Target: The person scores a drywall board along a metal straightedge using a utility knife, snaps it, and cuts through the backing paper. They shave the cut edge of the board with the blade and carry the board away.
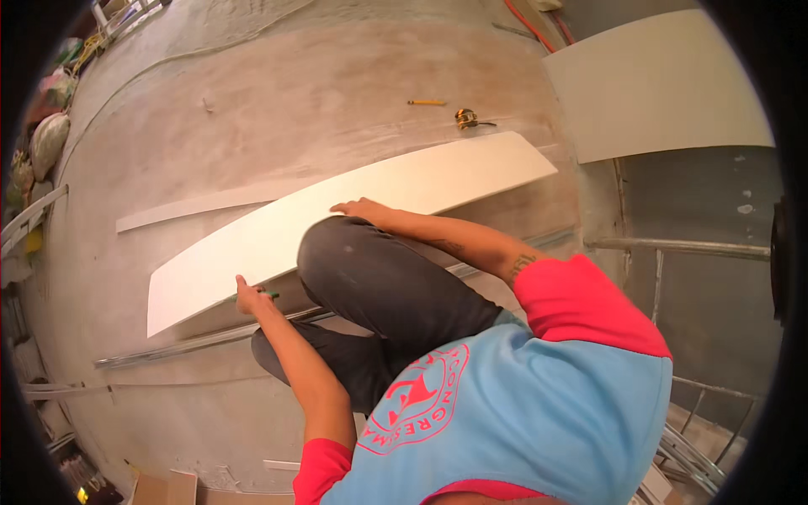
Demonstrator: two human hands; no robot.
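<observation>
A long white board point(353, 189) lies slantwise in front of my knees, with a shadow under its near edge. My left hand point(249, 297) is closed on that near edge towards the board's left end, thumb on top. A small green object point(269, 295) sticks out beside its fingers; its kind is unclear. Resting on the board's upper face, near its middle, is my right hand point(368, 210), fingers stretched to the left and partly hidden behind my knee. Beyond the board lies a narrow white strip point(202, 206).
A tape measure point(465, 119) and a thin yellow tool point(427, 103) are on the floor past the board. Metal profiles point(210, 341) run along its near side. To the right are a large white sheet point(665, 93) and a metal tube frame point(682, 247). Clutter lines the far left.
</observation>
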